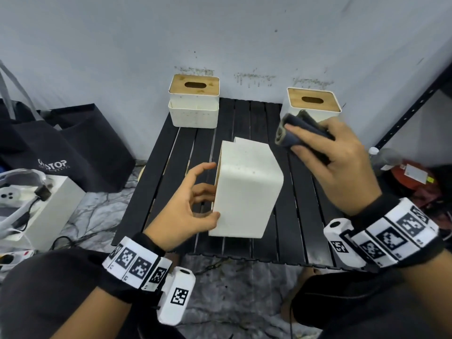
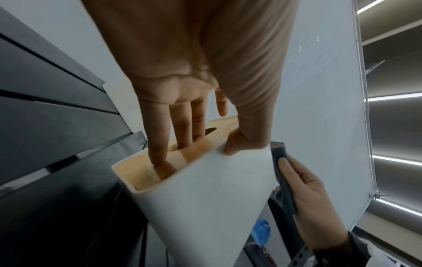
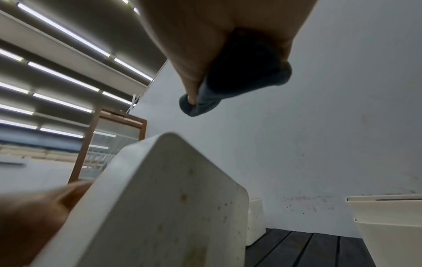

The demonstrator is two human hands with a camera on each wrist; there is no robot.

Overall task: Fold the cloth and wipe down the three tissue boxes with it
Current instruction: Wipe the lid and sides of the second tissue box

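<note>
While the left hand [image 1: 186, 206] braces the tipped tissue box [image 1: 247, 189] on the table [image 1: 300, 216], thumb and fingers [image 2: 157, 144] clasping it, the right hand [image 1: 342, 167], clamped on the folded cloth [image 1: 298, 133], hovers just right of it, apart.

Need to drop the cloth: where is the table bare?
Bare black table slats lie between the left rear white tissue box and the right rear one, and right of the tipped white box. The left hand crowds its left.
</note>
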